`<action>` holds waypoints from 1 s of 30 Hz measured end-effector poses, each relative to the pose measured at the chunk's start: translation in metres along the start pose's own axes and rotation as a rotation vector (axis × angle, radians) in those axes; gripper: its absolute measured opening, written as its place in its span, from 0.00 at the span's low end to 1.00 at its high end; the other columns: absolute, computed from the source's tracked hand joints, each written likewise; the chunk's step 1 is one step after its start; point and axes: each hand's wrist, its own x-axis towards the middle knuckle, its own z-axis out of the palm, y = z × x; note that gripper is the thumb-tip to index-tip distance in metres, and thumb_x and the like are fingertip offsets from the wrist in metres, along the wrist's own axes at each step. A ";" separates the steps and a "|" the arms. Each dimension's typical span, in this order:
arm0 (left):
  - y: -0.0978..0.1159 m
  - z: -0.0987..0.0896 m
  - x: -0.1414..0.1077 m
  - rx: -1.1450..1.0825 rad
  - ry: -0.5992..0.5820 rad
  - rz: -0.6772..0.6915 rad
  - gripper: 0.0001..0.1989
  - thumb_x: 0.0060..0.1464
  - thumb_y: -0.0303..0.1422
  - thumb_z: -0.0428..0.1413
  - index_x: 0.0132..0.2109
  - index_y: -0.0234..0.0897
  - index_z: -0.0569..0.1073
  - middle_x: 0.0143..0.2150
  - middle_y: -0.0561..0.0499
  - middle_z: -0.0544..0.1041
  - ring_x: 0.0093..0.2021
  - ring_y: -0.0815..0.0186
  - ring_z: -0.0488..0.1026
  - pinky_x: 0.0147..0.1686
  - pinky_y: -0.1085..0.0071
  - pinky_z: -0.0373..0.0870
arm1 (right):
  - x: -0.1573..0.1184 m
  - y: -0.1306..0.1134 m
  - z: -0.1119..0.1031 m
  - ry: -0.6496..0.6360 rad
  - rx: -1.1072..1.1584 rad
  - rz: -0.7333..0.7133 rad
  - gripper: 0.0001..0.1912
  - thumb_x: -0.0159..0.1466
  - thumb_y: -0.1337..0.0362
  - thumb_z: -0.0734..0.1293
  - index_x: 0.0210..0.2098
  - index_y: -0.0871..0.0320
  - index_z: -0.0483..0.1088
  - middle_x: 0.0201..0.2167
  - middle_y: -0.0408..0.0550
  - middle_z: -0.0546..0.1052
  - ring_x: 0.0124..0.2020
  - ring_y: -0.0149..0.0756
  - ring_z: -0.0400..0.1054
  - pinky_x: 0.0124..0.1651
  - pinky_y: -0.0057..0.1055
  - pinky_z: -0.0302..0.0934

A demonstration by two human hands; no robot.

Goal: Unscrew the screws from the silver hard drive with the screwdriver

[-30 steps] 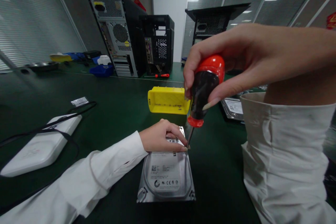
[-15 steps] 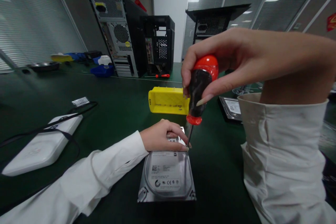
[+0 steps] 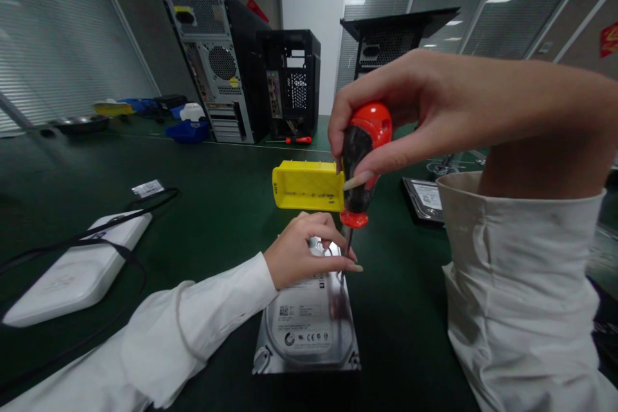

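A silver hard drive (image 3: 309,318) with a printed label lies flat on the dark green table in front of me. My right hand (image 3: 381,141) is closed round the red and black handle of a screwdriver (image 3: 357,161), which points down at the drive's right edge. The thumb and forefinger of my left hand (image 3: 309,251) pinch the lower shaft, just over the drive's far part. The screwdriver's tip and any screw beneath it are hidden by these fingers.
Behind the drive stands a yellow bin (image 3: 308,187) with small dark bits inside. Another hard drive (image 3: 425,199) lies to the right, and a white box-like device (image 3: 80,270) with black cables to the left. Computer cases (image 3: 217,64) and a red-handled screwdriver (image 3: 299,140) are at the back.
My left hand has risen slightly off the drive, its thumb and forefinger now round the screwdriver shaft. The screwdriver has shifted a little left, and my right thumb has moved across the handle.
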 end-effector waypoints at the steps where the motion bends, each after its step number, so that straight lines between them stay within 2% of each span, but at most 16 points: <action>1: 0.000 0.000 0.000 -0.020 -0.007 0.008 0.06 0.42 0.31 0.65 0.28 0.32 0.78 0.27 0.49 0.76 0.29 0.66 0.71 0.32 0.72 0.64 | 0.000 -0.001 0.000 0.004 -0.008 -0.003 0.18 0.54 0.50 0.62 0.38 0.53 0.69 0.34 0.29 0.71 0.31 0.13 0.67 0.27 0.05 0.59; 6: 0.002 0.000 0.001 -0.114 -0.051 0.020 0.03 0.44 0.27 0.64 0.30 0.31 0.79 0.28 0.47 0.79 0.31 0.65 0.75 0.34 0.73 0.69 | 0.004 -0.006 0.002 0.051 -0.061 0.024 0.19 0.54 0.49 0.62 0.40 0.53 0.68 0.36 0.32 0.72 0.31 0.16 0.66 0.28 0.09 0.60; 9: 0.004 0.000 0.001 -0.131 -0.048 0.000 0.03 0.45 0.26 0.63 0.30 0.29 0.79 0.30 0.45 0.79 0.31 0.65 0.76 0.33 0.74 0.70 | 0.006 -0.007 0.003 0.076 -0.064 -0.029 0.19 0.56 0.49 0.62 0.39 0.56 0.68 0.36 0.34 0.71 0.32 0.16 0.66 0.29 0.09 0.59; 19: 0.008 0.001 0.002 -0.048 -0.019 0.011 0.05 0.45 0.27 0.63 0.29 0.27 0.79 0.27 0.44 0.78 0.28 0.65 0.75 0.31 0.73 0.70 | 0.005 -0.007 0.002 0.056 -0.029 -0.063 0.17 0.55 0.51 0.61 0.38 0.55 0.67 0.35 0.30 0.70 0.33 0.15 0.67 0.31 0.09 0.59; 25: 0.006 0.000 0.001 -0.035 -0.036 -0.001 0.05 0.46 0.29 0.62 0.28 0.28 0.79 0.27 0.45 0.78 0.27 0.66 0.74 0.30 0.73 0.70 | 0.006 -0.008 0.002 0.039 -0.017 -0.057 0.17 0.55 0.51 0.62 0.38 0.56 0.67 0.36 0.31 0.70 0.34 0.13 0.67 0.31 0.05 0.59; 30: 0.008 -0.001 0.001 -0.029 -0.041 -0.010 0.04 0.46 0.29 0.62 0.28 0.30 0.79 0.27 0.47 0.78 0.27 0.66 0.74 0.30 0.73 0.69 | 0.006 -0.008 0.002 0.035 -0.033 -0.052 0.17 0.56 0.51 0.62 0.39 0.56 0.67 0.37 0.33 0.72 0.35 0.16 0.68 0.31 0.08 0.61</action>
